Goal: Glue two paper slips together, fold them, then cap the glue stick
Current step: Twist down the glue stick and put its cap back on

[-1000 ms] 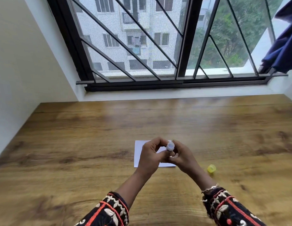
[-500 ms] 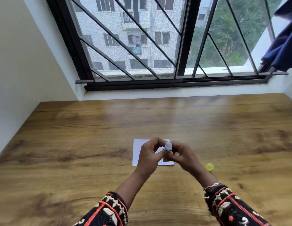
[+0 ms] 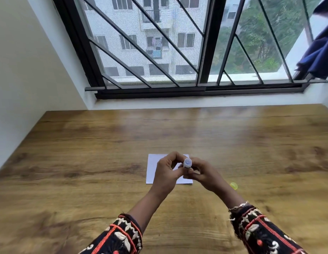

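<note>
I hold an uncapped glue stick [image 3: 187, 162] upright between both hands, above a white paper slip [image 3: 151, 170] that lies flat on the wooden table [image 3: 86, 153]. My left hand [image 3: 166, 173] pinches the stick's top with thumb and fingers. My right hand [image 3: 205, 176] grips its lower body, which is hidden by the fingers. The stick's pale blue-white open end faces up. Its yellow cap [image 3: 233, 185] lies on the table to the right of my right wrist. My hands cover the middle of the paper; I cannot tell whether it is one slip or two.
The table runs back to a white sill under a black barred window [image 3: 177, 52]. A white wall [image 3: 22, 70] closes the left side. Dark blue cloth [image 3: 320, 52] hangs at the upper right.
Both hands stay together on the glue stick over the paper, with only small finger shifts. The view has drifted slightly; the cap and paper have not moved.
</note>
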Demonstrator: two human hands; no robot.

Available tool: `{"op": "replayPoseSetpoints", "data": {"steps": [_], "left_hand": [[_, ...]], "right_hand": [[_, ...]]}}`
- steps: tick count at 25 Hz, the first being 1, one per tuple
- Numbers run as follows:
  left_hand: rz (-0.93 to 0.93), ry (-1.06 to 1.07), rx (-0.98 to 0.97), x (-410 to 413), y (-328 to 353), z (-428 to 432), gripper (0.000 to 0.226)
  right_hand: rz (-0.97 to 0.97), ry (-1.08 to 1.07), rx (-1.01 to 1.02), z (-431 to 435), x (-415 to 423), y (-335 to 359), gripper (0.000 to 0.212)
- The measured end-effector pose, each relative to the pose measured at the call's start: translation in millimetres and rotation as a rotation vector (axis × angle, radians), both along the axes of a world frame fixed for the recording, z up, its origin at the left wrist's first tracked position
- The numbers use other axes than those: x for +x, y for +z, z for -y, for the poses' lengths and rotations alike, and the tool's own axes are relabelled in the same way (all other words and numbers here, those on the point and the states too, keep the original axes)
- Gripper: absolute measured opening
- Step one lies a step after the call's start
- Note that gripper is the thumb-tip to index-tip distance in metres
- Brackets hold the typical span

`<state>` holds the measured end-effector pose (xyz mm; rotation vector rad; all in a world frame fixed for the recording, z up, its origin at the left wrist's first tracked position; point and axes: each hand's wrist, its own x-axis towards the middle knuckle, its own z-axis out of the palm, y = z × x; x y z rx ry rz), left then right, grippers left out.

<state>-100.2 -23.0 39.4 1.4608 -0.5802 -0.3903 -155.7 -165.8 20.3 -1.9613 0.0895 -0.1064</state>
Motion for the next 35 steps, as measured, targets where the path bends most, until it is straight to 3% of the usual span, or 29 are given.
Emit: {"op": "replayPoseSetpoints", "data": {"steps": [4,8,18,23,35], "left_hand": [[0.031,0.051,0.017,-6.5,-1.3,5.7,0.015],[-0.022,0.080,-0.007,-12.1,-1.6,9.6,0.016],[-0.022,0.135,-0.015,-24.0,-8.3,16.2,0.024],[-0.031,0.150,-0.005,-26.6,-11.8,20.0,0.019],[-0.035,0.150,0.031,-27.5,-16.8,26.8,0.017]], "right_hand": [[0.061,-0.065,-0.007,1.5,-0.9,-1.7,0.015],[0.089,-0.069,-0.071,6.0,-4.1,-5.4,0.044],[0.054,0.050,-0.180,29.0,-26.9,-12.2,0.040],[0.063,-0.022,-0.182,60.8,-51.2,-12.7,0.041],[-0.191,-0.022,-0.526,103.7,-75.9,-41.3,0.052]]}}
